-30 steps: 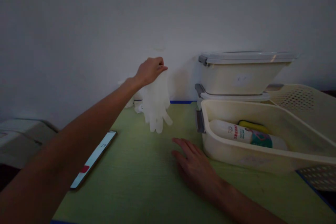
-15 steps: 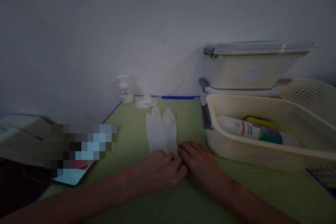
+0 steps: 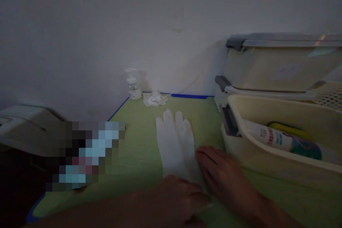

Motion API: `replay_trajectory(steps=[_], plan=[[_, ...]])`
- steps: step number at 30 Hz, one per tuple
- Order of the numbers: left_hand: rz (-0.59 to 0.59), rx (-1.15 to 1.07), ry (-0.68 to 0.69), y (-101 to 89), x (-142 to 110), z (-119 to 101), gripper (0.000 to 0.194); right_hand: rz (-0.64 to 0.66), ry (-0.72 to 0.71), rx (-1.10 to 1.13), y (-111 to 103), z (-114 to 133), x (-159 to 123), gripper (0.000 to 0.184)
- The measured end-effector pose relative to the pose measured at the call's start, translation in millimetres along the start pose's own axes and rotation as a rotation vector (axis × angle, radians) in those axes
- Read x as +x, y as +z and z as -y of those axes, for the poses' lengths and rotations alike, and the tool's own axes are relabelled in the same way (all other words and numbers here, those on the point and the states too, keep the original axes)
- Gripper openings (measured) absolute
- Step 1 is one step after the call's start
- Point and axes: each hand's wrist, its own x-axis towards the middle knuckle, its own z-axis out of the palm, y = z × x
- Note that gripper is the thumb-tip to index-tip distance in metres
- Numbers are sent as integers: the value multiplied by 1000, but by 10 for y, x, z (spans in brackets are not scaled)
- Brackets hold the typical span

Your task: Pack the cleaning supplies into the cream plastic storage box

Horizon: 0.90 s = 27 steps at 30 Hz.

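The head view is dim and grainy, darkest at the lower left corner. Soft blur covers the left hand (image 3: 181,199). A pixelated block (image 3: 85,155) masks the left side; straight edges bow near the borders.

A pair of thin, translucent white rubber gloves (image 3: 176,146) lies flat on the table, palm side down, one glove stacked on the other so the two nearly coincide. The fingers point away from the person, slightly spread at the tips. The cuff end is nearest the person, under the fingertips of the left hand (image 3: 179,199). The right hand (image 3: 224,174) touches the gloves' right edge, just beside the cuff.
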Motion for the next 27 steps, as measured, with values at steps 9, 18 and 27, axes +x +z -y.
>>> replay_trajectory(steps=[9, 18, 27], plan=[[-543, -90, -235, -10, 33, 532, 26, -60, -72, 117, 30, 74, -12, 24], [-218, 281, -412, 77, 66, 814, 67, 212, -218, 237, 2, 182, -32, 42], [-240, 286, -448, 2, 35, 863, 70, 487, -262, 341, -98, 142, -1, 58]])
